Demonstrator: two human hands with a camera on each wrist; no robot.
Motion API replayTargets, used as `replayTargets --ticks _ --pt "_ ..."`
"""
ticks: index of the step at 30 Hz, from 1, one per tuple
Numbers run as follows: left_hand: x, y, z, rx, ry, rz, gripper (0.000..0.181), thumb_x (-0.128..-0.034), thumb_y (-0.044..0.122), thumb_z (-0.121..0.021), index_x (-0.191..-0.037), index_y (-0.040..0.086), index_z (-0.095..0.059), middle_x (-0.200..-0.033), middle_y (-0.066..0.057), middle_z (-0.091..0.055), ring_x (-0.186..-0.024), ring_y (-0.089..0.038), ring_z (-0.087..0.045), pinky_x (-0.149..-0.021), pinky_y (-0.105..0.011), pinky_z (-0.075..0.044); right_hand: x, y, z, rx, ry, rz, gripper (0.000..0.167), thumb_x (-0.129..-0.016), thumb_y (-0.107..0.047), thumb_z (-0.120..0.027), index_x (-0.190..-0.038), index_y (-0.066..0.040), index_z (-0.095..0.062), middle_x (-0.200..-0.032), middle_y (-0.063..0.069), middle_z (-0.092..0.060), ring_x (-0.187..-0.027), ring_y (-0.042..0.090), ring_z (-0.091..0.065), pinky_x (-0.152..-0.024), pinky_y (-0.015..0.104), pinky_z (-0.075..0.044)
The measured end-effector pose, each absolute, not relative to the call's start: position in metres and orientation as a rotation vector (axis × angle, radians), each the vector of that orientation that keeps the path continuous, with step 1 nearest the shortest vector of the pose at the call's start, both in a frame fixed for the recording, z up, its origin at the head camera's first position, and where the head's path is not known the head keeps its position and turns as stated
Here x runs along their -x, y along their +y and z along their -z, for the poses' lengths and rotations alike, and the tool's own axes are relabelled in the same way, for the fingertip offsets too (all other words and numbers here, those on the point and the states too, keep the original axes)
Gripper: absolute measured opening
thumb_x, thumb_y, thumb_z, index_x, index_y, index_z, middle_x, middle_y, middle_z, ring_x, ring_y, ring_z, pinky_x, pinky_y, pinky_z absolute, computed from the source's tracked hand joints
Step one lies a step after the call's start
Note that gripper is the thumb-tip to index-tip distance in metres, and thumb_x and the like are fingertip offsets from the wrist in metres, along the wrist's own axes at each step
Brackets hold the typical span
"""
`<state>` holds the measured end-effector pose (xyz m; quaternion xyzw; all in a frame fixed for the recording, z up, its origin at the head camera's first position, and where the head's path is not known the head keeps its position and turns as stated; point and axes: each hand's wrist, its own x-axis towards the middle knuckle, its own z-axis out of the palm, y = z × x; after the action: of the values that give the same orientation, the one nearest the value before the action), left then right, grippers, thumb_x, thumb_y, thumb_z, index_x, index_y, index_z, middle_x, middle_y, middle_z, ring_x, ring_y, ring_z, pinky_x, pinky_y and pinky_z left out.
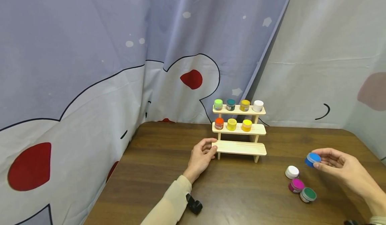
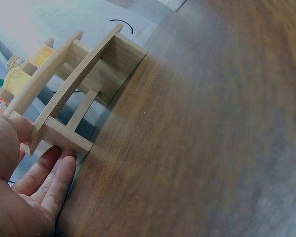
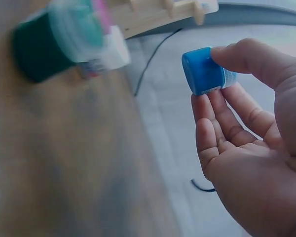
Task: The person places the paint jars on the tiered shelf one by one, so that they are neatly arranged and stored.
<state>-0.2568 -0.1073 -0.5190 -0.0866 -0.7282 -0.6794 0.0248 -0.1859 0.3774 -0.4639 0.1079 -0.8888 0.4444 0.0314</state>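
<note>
A wooden three-tier stand (image 1: 241, 148) has its lowest shelf bare. The left hand (image 1: 200, 158) grips that shelf's left end, thumb on top and fingers beside the leg, as the left wrist view (image 2: 29, 182) shows. The right hand (image 1: 346, 171) pinches a blue paint jar (image 1: 312, 159) between thumb and fingers, above the table at the right; in the right wrist view the blue jar (image 3: 204, 71) lies on its side at the fingertips. Near it stand a white jar (image 1: 292, 172), a magenta jar (image 1: 297, 185) and a dark green jar (image 1: 308, 195).
Several jars stand on the top shelf (image 1: 238, 110), and a red jar (image 1: 219, 123) and two yellow ones are on the middle shelf (image 1: 259, 129). The brown table (image 1: 235, 191) backs onto a patterned curtain (image 1: 105, 50).
</note>
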Motion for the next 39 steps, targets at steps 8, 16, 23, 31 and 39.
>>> replayTargets --ticks 8,16,23,31,39 --pt "0.256 -0.11 0.52 0.262 -2.248 2.116 0.029 -0.1091 0.019 -0.075 -0.138 0.016 -0.075 -0.121 -0.014 -0.079 -0.108 -0.031 -0.079 -0.089 -0.042 -0.069 0.208 0.362 0.428 -0.283 -2.693 -1.278 0.038 -0.108 -0.021 -0.078 -0.143 -0.01 -0.067 -0.121 -0.024 -0.072 -0.109 -0.008 -0.068 -0.082 0.009 -0.056" --pt "0.255 -0.111 0.519 0.256 -2.223 2.128 0.03 -0.1092 0.018 -0.075 -0.139 0.014 -0.074 -0.121 -0.016 -0.078 -0.109 -0.034 -0.078 -0.09 -0.045 -0.069 0.231 0.328 0.407 -0.275 -2.632 -1.391 0.04 -0.107 -0.021 -0.079 -0.143 -0.009 -0.067 -0.119 -0.018 -0.076 -0.104 -0.005 -0.072 -0.083 0.011 -0.055" --pt "0.256 -0.11 0.519 0.264 -2.22 2.121 0.029 -0.1089 0.018 -0.076 -0.138 0.015 -0.075 -0.121 -0.015 -0.079 -0.109 -0.033 -0.079 -0.091 -0.047 -0.069 0.251 0.298 0.397 -0.301 -2.598 -1.416 0.044 -0.105 -0.024 -0.082 -0.142 -0.005 -0.066 -0.116 -0.016 -0.076 -0.102 -0.003 -0.073 -0.083 0.014 -0.059" --pt "0.256 -0.107 0.518 0.278 -2.232 2.109 0.029 -0.1088 0.017 -0.076 -0.138 0.015 -0.075 -0.12 -0.014 -0.08 -0.108 -0.034 -0.079 -0.09 -0.044 -0.069 0.269 0.275 0.39 -0.322 -2.562 -1.45 0.045 -0.105 -0.024 -0.083 -0.14 -0.001 -0.066 -0.114 -0.02 -0.074 -0.102 -0.006 -0.072 -0.085 0.011 -0.058" --pt "0.256 -0.107 0.518 0.267 -2.239 2.096 0.027 -0.109 0.017 -0.076 -0.136 0.016 -0.076 -0.118 -0.013 -0.08 -0.106 -0.032 -0.079 -0.089 -0.042 -0.069 0.281 0.255 0.393 -0.344 -2.527 -1.462 0.048 -0.103 -0.02 -0.085 -0.141 0.003 -0.067 -0.113 -0.02 -0.074 -0.101 -0.007 -0.072 -0.086 0.01 -0.057"
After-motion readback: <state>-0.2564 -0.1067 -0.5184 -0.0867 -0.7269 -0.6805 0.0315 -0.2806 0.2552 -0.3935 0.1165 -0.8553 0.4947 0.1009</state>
